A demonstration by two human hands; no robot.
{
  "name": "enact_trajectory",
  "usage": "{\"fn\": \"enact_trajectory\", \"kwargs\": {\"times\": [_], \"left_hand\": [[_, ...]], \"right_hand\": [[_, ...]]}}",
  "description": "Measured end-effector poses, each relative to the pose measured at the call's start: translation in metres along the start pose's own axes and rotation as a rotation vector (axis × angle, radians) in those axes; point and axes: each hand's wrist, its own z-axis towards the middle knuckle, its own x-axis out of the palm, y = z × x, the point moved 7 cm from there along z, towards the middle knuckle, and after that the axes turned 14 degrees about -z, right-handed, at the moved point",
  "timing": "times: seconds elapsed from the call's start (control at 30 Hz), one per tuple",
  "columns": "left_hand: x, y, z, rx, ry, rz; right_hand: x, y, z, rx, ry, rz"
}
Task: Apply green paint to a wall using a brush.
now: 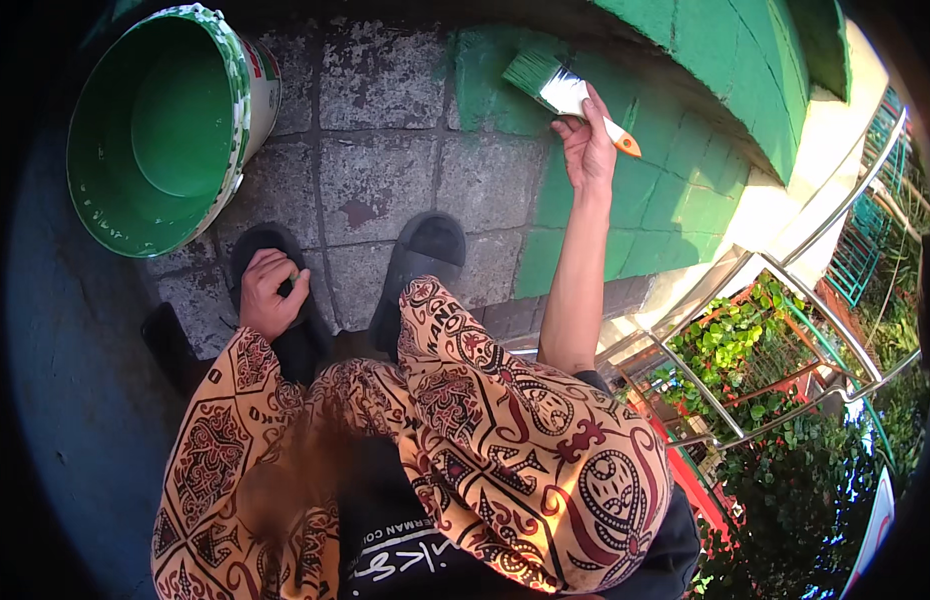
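Note:
My right hand (587,148) grips a wide flat paintbrush (581,101) by its white, orange-tipped handle. Green paint coats the bristles, which lie over a green-painted paving tile (480,90); whether they touch it, I cannot tell. My left hand (271,289) is curled closed above one dark slipper, by my patterned trouser leg. A small green spot shows near its thumb, perhaps paint. At the upper left stands a large bucket (244,97) with paint-spattered rim and green paint inside. Bare grey tiles (379,176) lie between the bucket and the green area.
A green-painted step or ledge (724,67) rises along the upper right. My two dark slippers (427,240) rest on the bare tiles. At the right are a metal railing (705,390) and leafy plants (724,326). A dark object (165,337) lies beside my left foot.

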Motion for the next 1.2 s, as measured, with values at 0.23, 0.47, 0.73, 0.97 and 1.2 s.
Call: {"fn": "enact_trajectory", "kwargs": {"times": [0.23,0.47,0.73,0.97,1.2], "left_hand": [[-0.011,-0.01,-0.006,-0.02,-0.009,0.048],[-0.008,-0.01,-0.005,-0.02,0.005,0.038],[-0.008,-0.006,-0.004,-0.032,0.016,0.052],[-0.013,-0.009,-0.008,-0.033,-0.003,0.049],[-0.008,-0.005,-0.007,-0.024,-0.004,0.011]], "right_hand": [[0.019,0.003,-0.003,-0.044,0.042,0.003],[0.029,0.028,-0.002,-0.067,-0.066,-0.533],[0.042,0.054,0.008,-0.166,-0.196,-0.798],[0.081,0.039,-0.006,0.034,0.116,-0.896],[0.046,0.044,-0.003,-0.114,-0.318,-0.768]]}}
